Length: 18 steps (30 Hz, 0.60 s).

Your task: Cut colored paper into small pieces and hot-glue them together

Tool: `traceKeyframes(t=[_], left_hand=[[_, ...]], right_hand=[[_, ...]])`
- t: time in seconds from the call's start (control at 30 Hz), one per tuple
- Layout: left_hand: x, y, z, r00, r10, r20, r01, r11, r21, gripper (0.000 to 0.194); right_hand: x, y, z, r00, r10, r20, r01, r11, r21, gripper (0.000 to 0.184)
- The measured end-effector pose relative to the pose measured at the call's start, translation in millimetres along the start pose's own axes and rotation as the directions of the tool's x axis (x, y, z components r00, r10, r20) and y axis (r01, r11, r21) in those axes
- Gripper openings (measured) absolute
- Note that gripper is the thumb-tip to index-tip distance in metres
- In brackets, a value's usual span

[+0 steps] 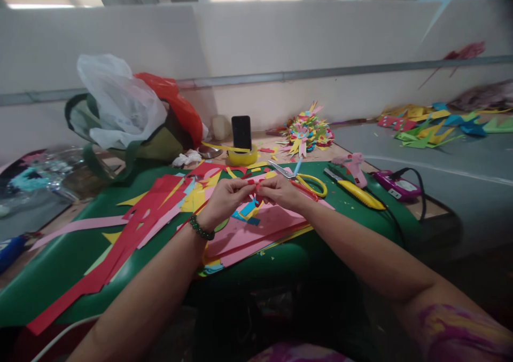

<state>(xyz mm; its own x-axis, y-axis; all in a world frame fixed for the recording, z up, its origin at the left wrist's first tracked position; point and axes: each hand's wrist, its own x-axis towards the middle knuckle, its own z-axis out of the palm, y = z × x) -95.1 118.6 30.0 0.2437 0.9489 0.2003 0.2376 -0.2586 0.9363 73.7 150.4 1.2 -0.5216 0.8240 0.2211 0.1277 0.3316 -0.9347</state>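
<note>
Between my two hands, above the middle of the green mat, is a small piece of red paper (pixel 257 187). My left hand (pixel 228 196), below a beaded bracelet, pinches its left side. On the right side, the fingertips of my right hand (pixel 278 192) press on the same piece. Beneath them lies a stack of pink paper sheets (pixel 256 240) with blue paper scraps (pixel 249 211) on top. Scissors with yellow handles (pixel 310 185) lie just beyond my right hand. Long red paper strips (pixel 132 231) spread out to the left of my left hand.
A yellow cutter knife (pixel 356 191), a pink glue gun (pixel 355 167) and a purple power strip (pixel 396 187) lie right. Behind are yellow tape (pixel 242 156), an upright phone (pixel 241 132) and a paper-flower bunch (pixel 304 132). A green bag (pixel 166 143) stands back left on the green mat (pixel 316 250).
</note>
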Motion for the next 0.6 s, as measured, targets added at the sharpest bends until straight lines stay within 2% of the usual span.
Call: traceKeyframes(t=[0.13,0.27,0.5,0.6], left_hand=[[-0.4,-0.3,-1.5,0.996,-0.074,-0.041,0.073,0.997,-0.025,0.03],[-0.5,0.8,-0.6,0.996,-0.087,-0.008,0.087,0.996,-0.029,0.027],[0.2,-3.5,1.8,0.99,-0.141,0.014,0.142,0.985,-0.094,0.021],[-0.1,-5.6,1.1,0.987,-0.145,0.073,0.152,0.982,-0.115,0.024]], right_hand=[[-1.2,-0.7,0.1,0.999,-0.038,0.018,0.037,0.999,0.025,0.034],[-3.3,-4.3,1.0,0.996,-0.077,0.045,0.076,0.996,0.036,0.035],[-1.8,-4.6,3.1,1.0,-0.022,0.001,0.022,1.0,-0.015,0.032],[-0.9,-3.6,4.0,1.0,-0.009,0.001,0.009,1.0,-0.012,0.028]])
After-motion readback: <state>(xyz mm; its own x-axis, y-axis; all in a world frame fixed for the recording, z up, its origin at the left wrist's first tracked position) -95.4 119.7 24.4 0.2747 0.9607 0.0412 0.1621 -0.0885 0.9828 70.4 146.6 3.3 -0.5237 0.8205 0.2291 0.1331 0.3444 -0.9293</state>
